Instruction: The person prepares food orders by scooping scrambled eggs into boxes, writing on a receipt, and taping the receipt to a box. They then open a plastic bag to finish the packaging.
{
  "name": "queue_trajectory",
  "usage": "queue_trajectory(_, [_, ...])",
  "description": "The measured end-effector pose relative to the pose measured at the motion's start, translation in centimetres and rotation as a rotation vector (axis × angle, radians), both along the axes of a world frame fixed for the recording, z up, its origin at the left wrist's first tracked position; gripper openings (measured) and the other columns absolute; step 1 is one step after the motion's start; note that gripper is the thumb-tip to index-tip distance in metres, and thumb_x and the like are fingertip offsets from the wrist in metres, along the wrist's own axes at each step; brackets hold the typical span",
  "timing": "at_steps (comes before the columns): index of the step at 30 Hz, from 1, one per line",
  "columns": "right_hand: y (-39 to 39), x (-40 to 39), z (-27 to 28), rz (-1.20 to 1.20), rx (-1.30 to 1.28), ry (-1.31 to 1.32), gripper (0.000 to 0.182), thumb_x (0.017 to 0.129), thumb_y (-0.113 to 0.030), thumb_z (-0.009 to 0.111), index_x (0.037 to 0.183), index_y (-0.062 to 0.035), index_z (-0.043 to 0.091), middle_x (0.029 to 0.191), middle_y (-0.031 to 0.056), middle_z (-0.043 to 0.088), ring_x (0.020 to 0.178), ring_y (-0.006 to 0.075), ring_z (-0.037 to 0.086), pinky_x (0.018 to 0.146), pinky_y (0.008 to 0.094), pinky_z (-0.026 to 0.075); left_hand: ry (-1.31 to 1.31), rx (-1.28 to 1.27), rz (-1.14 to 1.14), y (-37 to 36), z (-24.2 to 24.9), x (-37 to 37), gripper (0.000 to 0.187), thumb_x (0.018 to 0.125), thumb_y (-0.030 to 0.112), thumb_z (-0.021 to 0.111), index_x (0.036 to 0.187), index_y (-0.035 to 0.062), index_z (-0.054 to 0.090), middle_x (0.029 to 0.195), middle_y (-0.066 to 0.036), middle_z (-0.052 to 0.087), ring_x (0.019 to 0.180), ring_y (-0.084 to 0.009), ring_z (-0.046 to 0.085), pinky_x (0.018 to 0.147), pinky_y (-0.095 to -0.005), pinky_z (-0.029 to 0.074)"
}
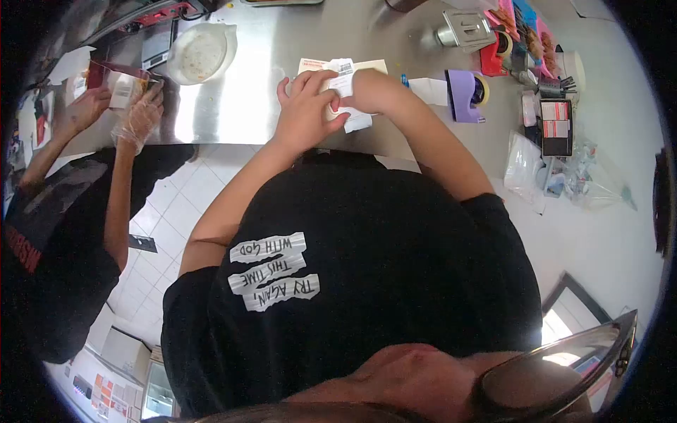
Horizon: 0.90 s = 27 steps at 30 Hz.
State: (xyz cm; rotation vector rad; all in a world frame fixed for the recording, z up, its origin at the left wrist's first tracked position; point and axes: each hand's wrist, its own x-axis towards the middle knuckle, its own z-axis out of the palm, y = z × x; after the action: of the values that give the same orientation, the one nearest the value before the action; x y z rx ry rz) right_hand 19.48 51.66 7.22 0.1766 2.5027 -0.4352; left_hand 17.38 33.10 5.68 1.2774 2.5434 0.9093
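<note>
A cream-coloured flat box or packet with orange print lies near the front edge of the steel table. Over it is a white printed paper slip with a barcode-like block. My left hand rests on the packet, its fingers spread and slightly bent, the index beside the slip. My right hand is bent down against the slip's right side; its fingers curl under and are hidden. Another piece of white paper sticks out below my hands. What my right fingers hold cannot be made out.
Right of my hands is a purple tape dispenser, with a red tape dispenser and metal container beyond. A white bowl stands left. A co-worker's gloved hand holds a small box farther left.
</note>
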Motion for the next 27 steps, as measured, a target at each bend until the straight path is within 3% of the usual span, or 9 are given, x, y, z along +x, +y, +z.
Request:
queue_trajectory(4, [2.7,3.2,1.3,-0.363,0.071,0.185,0.042,0.076,-0.039,0.071,0.091,-0.0003,0.065,0.091,0.0188,0.062,0.085,0.0332,0.062,0.078,0.0412,0.049,-0.045,0.049,0.005,0.0,-0.2,-0.2,0.023,0.072,0.027,0.075,0.075,0.0131,0.058,0.130,-0.001,0.051,0.124,-0.0275,0.040,0.103,-0.0579,0.022])
queue_trajectory(8, [0.3,5.9,1.6,0.024,0.144,0.872,0.038,0.081,-0.026,0.071,0.106,-0.0012,0.057,0.111,0.0184,0.054,0.099,0.0279,0.058,0.082,0.0349,0.046,-0.055,0.059,0.011,0.0,-0.7,-0.3,0.022,0.072,0.027,0.075,0.078,0.0129,0.059,0.128,0.000,0.052,0.126,-0.0259,0.039,0.102,-0.0588,0.021])
queue_trajectory(14, [4.3,8.9,-4.4,-0.862,-0.164,1.056,0.034,0.081,-0.016,0.069,0.109,-0.0015,0.057,0.127,0.0145,0.045,0.112,0.0304,0.048,0.093,0.0381,0.039,-0.152,0.199,0.280,-0.7,-1.9,1.1,0.066,0.075,0.031,0.075,0.125,0.0020,0.044,0.136,-0.021,0.039,0.129,-0.0349,0.035,0.106,-0.0527,0.025])
queue_trajectory(16, [4.0,9.6,-5.4,-0.909,-0.419,0.965,0.035,0.088,-0.023,0.062,0.113,-0.0005,0.055,0.125,0.0153,0.047,0.110,0.0295,0.049,0.094,0.0380,0.039,-0.211,0.154,0.433,-1.2,-2.4,1.8,0.094,0.077,0.035,0.076,0.140,-0.0074,0.021,0.137,-0.035,0.027,0.129,-0.0422,0.032,0.107,-0.0465,0.028])
queue_trajectory(19, [2.3,11.1,-8.0,-0.999,-0.701,0.620,0.045,0.096,-0.035,0.050,0.122,0.0015,0.050,0.124,0.0176,0.051,0.110,0.0293,0.051,0.096,0.0378,0.039,-0.404,0.051,0.456,-1.3,-4.5,1.5,0.081,0.081,0.033,0.072,0.138,-0.0060,0.029,0.137,-0.031,0.034,0.129,-0.0394,0.035,0.106,-0.0431,0.030])
queue_trajectory(20, [1.4,11.7,-9.0,-1.027,-0.773,0.471,0.049,0.098,-0.039,0.045,0.125,0.0022,0.048,0.124,0.0186,0.052,0.111,0.0294,0.052,0.097,0.0378,0.039,-0.810,0.095,0.285,-1.4,-4.2,0.1,0.065,0.088,0.030,0.065,0.135,-0.0051,0.036,0.131,-0.026,0.046,0.125,-0.0340,0.044,0.104,-0.0385,0.034])
queue_trajectory(22, [-0.6,12.6,-9.9,-0.989,-0.743,0.241,0.059,0.100,-0.045,0.037,0.132,0.0035,0.042,0.123,0.0194,0.055,0.115,0.0280,0.051,0.100,0.0359,0.037,-0.864,0.109,0.284,-1.5,-4.8,-1.1,0.058,0.094,0.032,0.058,0.135,-0.0045,0.040,0.122,-0.017,0.058,0.114,-0.0219,0.053,0.099,-0.0327,0.039])
queue_trajectory(24, [0.4,12.8,-8.8,-0.933,-1.013,0.030,0.058,0.101,-0.041,0.040,0.142,-0.0002,0.035,0.138,0.0128,0.044,0.128,0.0200,0.039,0.110,0.0312,0.026,-0.984,0.016,0.268,-1.1,-2.3,-3.4,0.052,0.096,0.030,0.055,0.133,-0.0043,0.044,0.125,-0.014,0.056,0.114,-0.0191,0.052,0.099,-0.0316,0.039])
queue_trajectory(27, [5.8,14.2,-5.8,-0.515,-1.203,0.011,0.056,0.098,-0.042,0.046,0.133,0.0020,0.044,0.132,0.0136,0.053,0.121,0.0243,0.050,0.102,0.0350,0.039,-0.876,-0.028,0.156,-0.5,-3.7,-4.7,0.055,0.098,0.035,0.050,0.134,-0.0052,0.043,0.125,-0.014,0.056,0.114,-0.0195,0.052,0.099,-0.0316,0.040])
